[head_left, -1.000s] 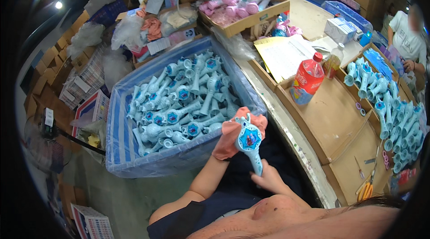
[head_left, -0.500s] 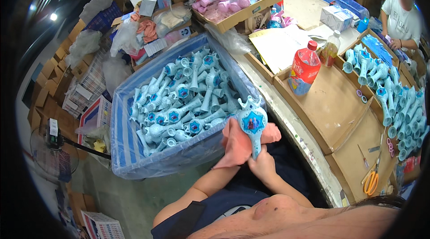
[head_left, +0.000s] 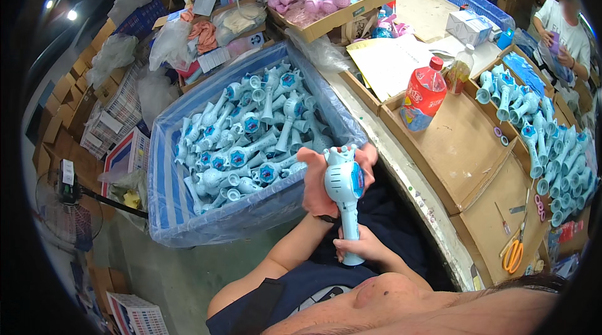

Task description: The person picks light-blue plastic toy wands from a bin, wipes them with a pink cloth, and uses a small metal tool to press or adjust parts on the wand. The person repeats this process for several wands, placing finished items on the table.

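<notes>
A light-blue toy wand with a round, crown-topped head stands nearly upright in front of me. Its slotted side faces the camera, and the blue star-shaped panel shows only at the right edge. My right hand is closed around the lower handle. A salmon-pink cloth lies behind the wand's head and covers my left hand, so those fingers are hidden; the left forearm leads up to it. To the left, a blue crate lined with clear plastic holds many similar wands.
Right of me is a workbench with cardboard trays, a red-labelled bottle, a smaller bottle and orange-handled scissors. More blue wands lie at the far right, near another person. A box of pink and blue parts stands behind the crate.
The wand has turned from its picture panel to its slotted side and come lower. My right hand now grips the handle more fully. The other person lifts a purple item.
</notes>
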Available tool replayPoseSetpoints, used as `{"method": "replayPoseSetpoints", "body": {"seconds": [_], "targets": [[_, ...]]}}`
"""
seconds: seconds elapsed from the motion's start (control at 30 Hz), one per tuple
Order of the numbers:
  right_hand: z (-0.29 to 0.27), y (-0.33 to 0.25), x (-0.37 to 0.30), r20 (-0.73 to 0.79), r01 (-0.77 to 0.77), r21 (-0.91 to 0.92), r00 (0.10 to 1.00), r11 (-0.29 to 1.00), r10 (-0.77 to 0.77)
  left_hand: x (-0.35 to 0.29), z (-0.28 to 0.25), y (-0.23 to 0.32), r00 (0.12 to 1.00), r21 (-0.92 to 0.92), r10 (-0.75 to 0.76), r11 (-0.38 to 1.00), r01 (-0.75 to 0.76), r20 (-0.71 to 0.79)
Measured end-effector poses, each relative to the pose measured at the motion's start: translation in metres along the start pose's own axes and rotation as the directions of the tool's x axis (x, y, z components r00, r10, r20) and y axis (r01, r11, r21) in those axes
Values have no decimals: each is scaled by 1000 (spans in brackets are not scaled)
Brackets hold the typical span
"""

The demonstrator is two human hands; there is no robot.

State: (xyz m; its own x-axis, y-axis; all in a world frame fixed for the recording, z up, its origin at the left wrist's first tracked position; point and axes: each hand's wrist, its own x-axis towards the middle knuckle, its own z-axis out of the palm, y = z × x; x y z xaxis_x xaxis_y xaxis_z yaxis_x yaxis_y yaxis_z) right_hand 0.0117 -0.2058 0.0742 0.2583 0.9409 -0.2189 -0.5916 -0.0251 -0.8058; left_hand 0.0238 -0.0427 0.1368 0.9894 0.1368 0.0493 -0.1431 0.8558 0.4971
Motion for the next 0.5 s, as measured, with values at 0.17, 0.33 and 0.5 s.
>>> {"method": "replayPoseSetpoints", "body": {"seconds": [0.17, 0.33, 0.5], "targets": [[0, -3, -11, -69, 10, 138, 998, 990, 0, -6, -2, -15, 978, 286, -22, 955, 82, -206], [-9, 4, -9, -420, -11, -580, 861, 814, -288, 9, -8, -22, 919, -181, -256, 931, 318, 299], [-8, 0, -43, -509, -373, -808, 832, 455, -222, 9, -10, -2, 999, 400, 38, 916, -34, -2]]}}
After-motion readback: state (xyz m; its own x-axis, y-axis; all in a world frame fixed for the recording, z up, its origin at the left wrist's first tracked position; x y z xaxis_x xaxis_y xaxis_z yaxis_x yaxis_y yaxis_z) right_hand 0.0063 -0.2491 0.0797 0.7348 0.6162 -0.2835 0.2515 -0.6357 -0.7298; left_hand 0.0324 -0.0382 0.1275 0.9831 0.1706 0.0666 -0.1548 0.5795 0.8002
